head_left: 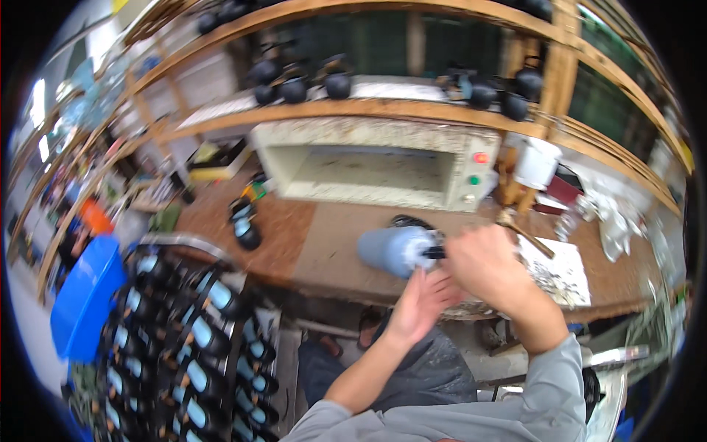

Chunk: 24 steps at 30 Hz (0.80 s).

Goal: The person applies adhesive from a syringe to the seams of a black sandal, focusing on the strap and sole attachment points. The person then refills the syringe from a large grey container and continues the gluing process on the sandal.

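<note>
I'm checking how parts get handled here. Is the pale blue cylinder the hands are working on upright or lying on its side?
On its side: the pale blue cylinder points left, held above the workbench by the right hand and left hand.

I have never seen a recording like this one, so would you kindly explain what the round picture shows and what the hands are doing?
It is one view from a fisheye camera worn on a person's head, looking down, so straight edges bend. The person's right hand and left hand hold a pale blue cylinder with a dark end over a brown workbench. Behind it stands a cream box-shaped machine with an open front and coloured buttons. At lower left, a rack of similar blue and black pieces stands beside a blue bin.
</note>
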{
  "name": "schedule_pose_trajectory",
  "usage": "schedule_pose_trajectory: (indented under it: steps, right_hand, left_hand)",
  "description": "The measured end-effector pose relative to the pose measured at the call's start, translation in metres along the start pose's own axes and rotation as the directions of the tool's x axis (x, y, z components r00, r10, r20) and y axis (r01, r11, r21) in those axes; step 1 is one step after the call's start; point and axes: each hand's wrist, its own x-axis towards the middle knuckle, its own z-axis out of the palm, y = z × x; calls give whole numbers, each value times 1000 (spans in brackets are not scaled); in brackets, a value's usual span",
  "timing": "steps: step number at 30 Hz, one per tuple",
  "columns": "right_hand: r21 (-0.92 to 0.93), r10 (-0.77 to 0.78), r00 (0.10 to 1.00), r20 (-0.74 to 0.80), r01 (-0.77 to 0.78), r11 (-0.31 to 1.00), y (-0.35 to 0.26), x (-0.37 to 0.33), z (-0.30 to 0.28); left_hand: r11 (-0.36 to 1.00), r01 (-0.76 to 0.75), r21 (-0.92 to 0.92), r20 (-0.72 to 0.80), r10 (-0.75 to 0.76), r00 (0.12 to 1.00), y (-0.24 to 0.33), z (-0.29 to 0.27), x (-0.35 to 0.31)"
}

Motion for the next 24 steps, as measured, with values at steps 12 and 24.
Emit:
schedule_pose_trajectory:
  steps: [12,24]
  right_hand:
    - [146,31,999,21,-34,989,2,39,3]
    - [699,494,866,-82,-304,647,5,-82,52]
  left_hand:
    - [-576,-381,723,688,543,482,77,-113,57]
    - [1,-586,810,541,384,749,-42,-49,26]
